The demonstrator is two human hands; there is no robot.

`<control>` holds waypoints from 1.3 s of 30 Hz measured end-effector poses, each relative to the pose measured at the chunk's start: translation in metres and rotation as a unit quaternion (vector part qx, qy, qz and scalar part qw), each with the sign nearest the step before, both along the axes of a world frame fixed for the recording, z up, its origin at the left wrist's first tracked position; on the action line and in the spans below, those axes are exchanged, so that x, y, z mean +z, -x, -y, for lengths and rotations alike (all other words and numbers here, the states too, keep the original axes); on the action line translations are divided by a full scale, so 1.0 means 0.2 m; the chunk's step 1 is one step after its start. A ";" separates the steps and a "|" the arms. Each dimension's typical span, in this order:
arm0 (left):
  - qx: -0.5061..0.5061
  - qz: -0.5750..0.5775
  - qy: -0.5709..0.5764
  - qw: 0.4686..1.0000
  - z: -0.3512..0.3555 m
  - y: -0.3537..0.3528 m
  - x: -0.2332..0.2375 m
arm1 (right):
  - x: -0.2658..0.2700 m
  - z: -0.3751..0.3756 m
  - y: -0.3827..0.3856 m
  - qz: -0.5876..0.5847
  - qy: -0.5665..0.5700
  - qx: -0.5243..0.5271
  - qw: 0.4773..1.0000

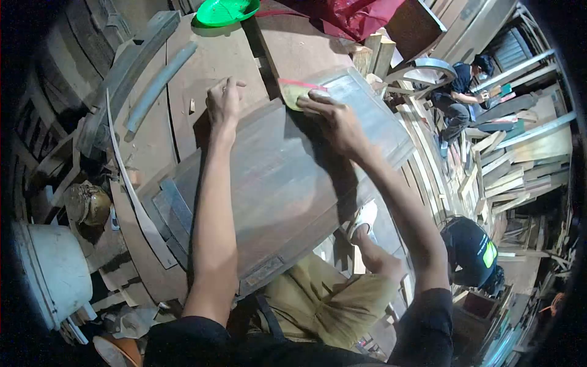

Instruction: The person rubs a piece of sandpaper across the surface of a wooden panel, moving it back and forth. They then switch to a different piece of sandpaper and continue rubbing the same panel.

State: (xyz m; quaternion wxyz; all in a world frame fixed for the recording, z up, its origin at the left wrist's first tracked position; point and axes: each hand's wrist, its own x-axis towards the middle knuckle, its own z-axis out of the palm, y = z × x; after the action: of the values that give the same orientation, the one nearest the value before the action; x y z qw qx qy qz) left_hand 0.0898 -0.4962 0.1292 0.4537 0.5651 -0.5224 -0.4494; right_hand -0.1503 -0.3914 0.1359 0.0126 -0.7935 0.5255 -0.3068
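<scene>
A flat grey-brown wooden panel (269, 177) lies at a slant over the workbench, in front of the person. My right hand (333, 116) grips a yellow-green spreader (291, 95) with a pink edge, near the panel's far edge. The fingers are pressed on top of the spreader. My left hand (225, 104) is curled, with the index finger partly extended, just beyond the panel's far left edge above the bench. Whether it holds anything small is hidden.
A green bowl (226, 11) and red cloth (361, 18) lie at the back. Curved wooden pieces (160, 88) are at left, beside a white bucket (58, 269). Two other people (458, 92) are at right, among stacked wood.
</scene>
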 end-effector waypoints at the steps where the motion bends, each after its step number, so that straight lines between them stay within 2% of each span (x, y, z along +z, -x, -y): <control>1: -0.002 0.019 0.002 1.000 -0.01 -0.01 0.01 | -0.03 0.03 0.11 0.062 -0.040 0.041 0.996; 2: -0.002 0.018 -0.018 1.000 -0.05 -0.01 0.03 | 0.05 0.03 0.18 0.036 -0.056 -0.089 0.994; 3: -0.004 0.014 -0.028 1.000 -0.07 0.01 0.07 | 0.14 0.04 0.20 0.082 -0.140 -0.212 0.964; 4: -0.002 0.010 -0.033 0.999 -0.06 0.02 0.10 | 0.20 0.06 0.22 0.129 -0.215 -0.326 0.911; 5: 0.002 0.017 -0.030 0.999 -0.04 0.01 0.07 | 0.18 0.05 0.21 0.060 -0.134 -0.236 0.961; 6: -0.005 0.019 -0.018 1.000 -0.03 0.00 0.06 | 0.11 0.02 0.19 -0.022 0.016 -0.136 0.990; 8: -0.017 0.022 0.003 1.000 -0.02 0.00 0.04 | 0.03 0.00 0.13 0.024 -0.015 -0.011 1.000; 9: -0.018 0.027 0.020 0.999 0.01 0.00 -0.02 | 0.07 -0.01 0.19 0.011 -0.031 -0.047 0.998; 10: -0.015 0.032 -0.004 0.999 -0.03 0.00 -0.02 | 0.15 0.01 0.22 0.105 -0.173 -0.119 0.972; 12: 0.003 0.033 -0.028 0.999 -0.03 0.01 0.06 | 0.23 0.04 0.17 0.120 -0.206 -0.273 0.932; 13: -0.001 0.016 -0.003 1.000 0.00 0.01 0.00 | 0.13 0.05 0.15 0.059 -0.052 -0.172 0.982; 14: 0.005 0.017 -0.001 1.000 0.02 0.00 0.00 | 0.07 0.05 0.10 -0.006 0.102 -0.062 0.993; 15: 0.014 0.016 -0.002 1.000 0.02 0.00 -0.01 | 0.05 0.04 0.10 0.017 0.019 -0.002 1.000; 17: 0.009 0.016 -0.001 1.000 0.00 0.03 -0.03 | 0.15 0.07 0.15 0.062 -0.066 -0.116 0.989; 19: 0.011 0.016 0.013 1.000 0.02 0.01 -0.03 | 0.07 0.14 0.23 -0.031 -0.068 -0.125 0.989; 20: 0.012 0.026 0.017 0.999 0.03 0.00 -0.01 | 0.01 0.18 0.18 -0.009 0.015 -0.023 1.000; 21: 0.014 0.034 0.017 0.999 0.03 0.00 0.00 | 0.00 0.18 0.21 0.000 -0.018 -0.076 0.997; 22: 0.012 0.044 0.013 0.999 0.00 0.01 0.00 | 0.12 0.12 0.16 0.010 -0.055 -0.134 0.989; 23: 0.002 0.068 -0.029 0.997 -0.03 0.01 0.06 | 0.15 0.15 0.19 0.101 -0.088 -0.157 0.979; 26: 0.016 0.023 -0.040 0.999 -0.04 0.01 0.08 | 0.09 0.18 0.14 -0.034 -0.097 -0.100 0.990; 27: 0.008 0.023 -0.039 0.999 -0.05 0.01 0.08 | -0.01 0.19 0.09 -0.046 -0.126 -0.087 0.987; 30: -0.016 0.042 0.003 0.999 -0.01 -0.01 0.01 | 0.10 0.10 -0.03 0.017 -0.050 -0.088 0.995; 33: -0.006 0.010 0.018 1.000 -0.04 0.00 0.03 | 0.05 0.08 -0.13 -0.115 -0.149 -0.197 0.962; 34: -0.007 -0.005 0.022 1.000 -0.02 0.00 0.02 | -0.14 0.07 -0.10 0.017 0.003 -0.075 0.997; 36: 0.008 0.025 -0.003 1.000 0.01 -0.01 0.01 | 0.08 -0.11 -0.25 0.053 -0.089 0.009 0.995; 37: 0.008 0.044 0.003 0.999 0.01 -0.01 0.01 | -0.01 -0.08 -0.09 0.026 -0.037 -0.019 0.999; 38: 0.004 0.062 0.009 0.998 0.00 0.00 0.00 | 0.08 -0.11 -0.07 0.188 -0.121 -0.118 0.968; 39: 0.006 0.054 0.012 0.998 -0.01 0.00 0.01 | 0.17 -0.14 -0.06 0.194 -0.166 -0.168 0.952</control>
State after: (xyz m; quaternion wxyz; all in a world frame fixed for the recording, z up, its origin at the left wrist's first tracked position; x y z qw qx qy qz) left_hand 0.0892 -0.4939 0.1312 0.4344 0.5863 -0.5476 -0.4095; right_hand -0.1392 -0.3633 0.1708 0.1940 -0.6054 0.6821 -0.3614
